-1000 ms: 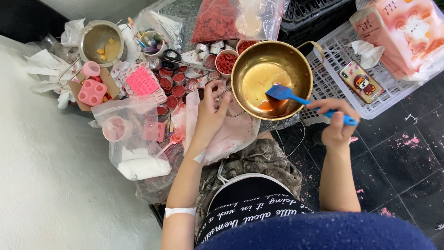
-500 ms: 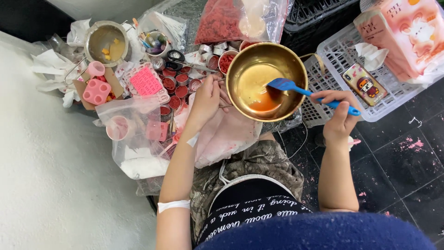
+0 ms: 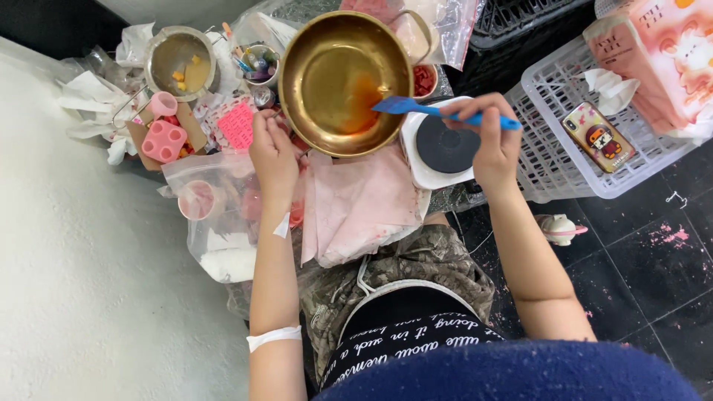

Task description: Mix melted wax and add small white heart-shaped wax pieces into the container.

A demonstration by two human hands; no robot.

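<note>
A brass bowl (image 3: 327, 52) with orange-red liquid in it is lifted and tilted over the middle of the clutter. My left hand (image 3: 273, 156) grips its near left rim. My right hand (image 3: 490, 141) holds a blue spatula (image 3: 416, 110) whose blade reaches into the bowl at the orange liquid. Below the bowl lies a pink-stained cloth (image 3: 364, 204) on my lap. A white hotplate with a dark round top (image 3: 442, 148) sits bare, just right of the bowl.
Left: a metal pot with yellow bits (image 3: 180, 63), a pink mould (image 3: 163, 141), a pink grid mould (image 3: 238, 126), plastic bags (image 3: 215, 223). Right: a white basket (image 3: 549, 141) holding a phone (image 3: 598, 136) and a pink box (image 3: 661, 52). Black tiled floor at right.
The bowl has come off the hotplate and moved left and up, tilting. My left hand shifted from beside the bowl to its rim. The spatula stayed inside.
</note>
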